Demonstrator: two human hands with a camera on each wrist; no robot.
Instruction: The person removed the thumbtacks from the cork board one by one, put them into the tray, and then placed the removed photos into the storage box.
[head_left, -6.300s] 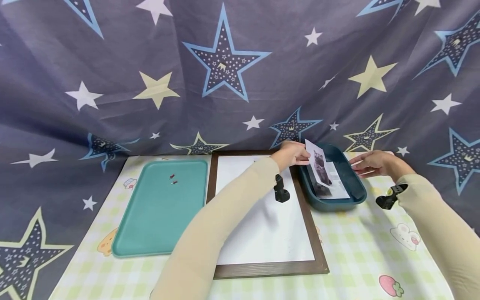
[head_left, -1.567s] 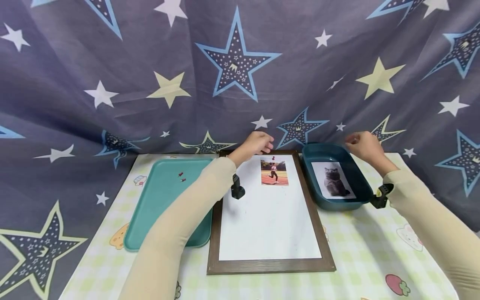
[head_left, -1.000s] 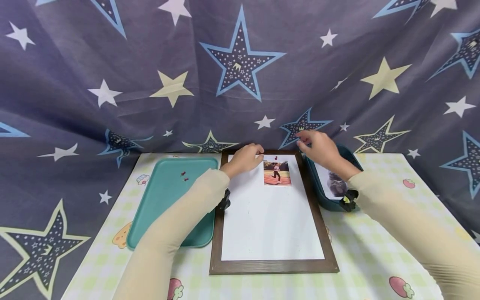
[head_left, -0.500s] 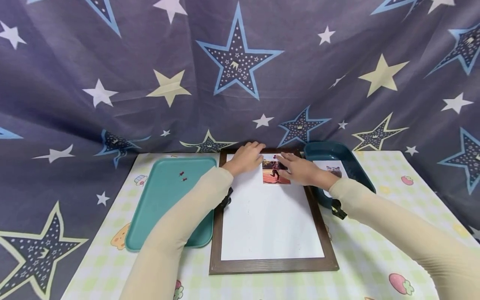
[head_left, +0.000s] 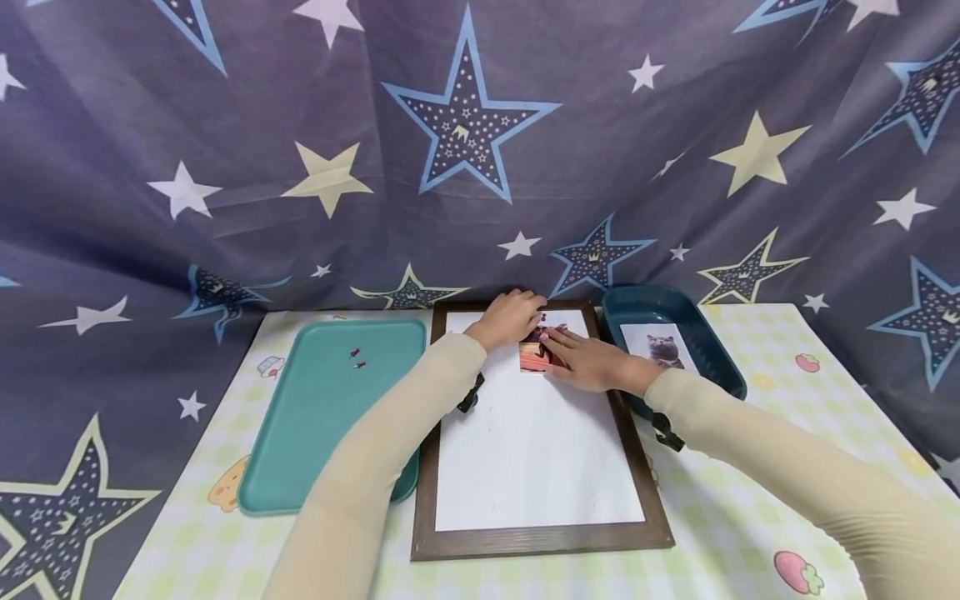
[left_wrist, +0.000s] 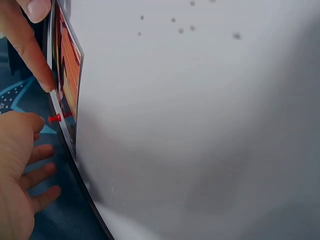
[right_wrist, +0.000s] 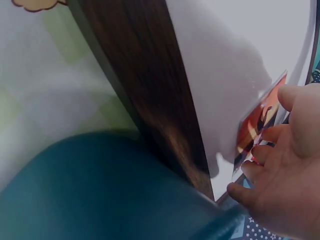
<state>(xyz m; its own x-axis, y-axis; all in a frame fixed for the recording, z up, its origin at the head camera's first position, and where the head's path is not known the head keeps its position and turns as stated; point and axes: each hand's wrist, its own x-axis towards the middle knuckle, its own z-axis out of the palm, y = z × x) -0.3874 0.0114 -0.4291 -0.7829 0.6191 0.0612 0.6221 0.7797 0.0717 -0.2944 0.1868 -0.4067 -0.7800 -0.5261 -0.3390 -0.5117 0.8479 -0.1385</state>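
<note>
A photo of a runner [head_left: 533, 358] lies on the white board [head_left: 536, 458] near its top edge, partly hidden by my right hand [head_left: 594, 364]. Its fingers are fairly straight and rest over the photo's right side. A red push pin [left_wrist: 55, 118] stands at the photo's top edge. My left hand [head_left: 512, 318] is at the top of the board beside that pin. In the left wrist view its fingers [left_wrist: 40, 177] are loosely bent, with a small gap between the thumb side and the pin. The right wrist view shows the right fingertips at the runner photo's surface.
Left of the brown-framed board, a teal tray [head_left: 322, 450] holds two red push pins [head_left: 356, 358]. On the right stands a dark blue bin [head_left: 708, 342] with a cat photo [head_left: 663, 346] inside. A starry cloth [head_left: 360, 83] hangs behind the checked table cover [head_left: 757, 467].
The runner photo and pin have appeared on the board since the earliest frame. My right hand has come left from the bin onto the photo; my left hand has shifted right to the pin.
</note>
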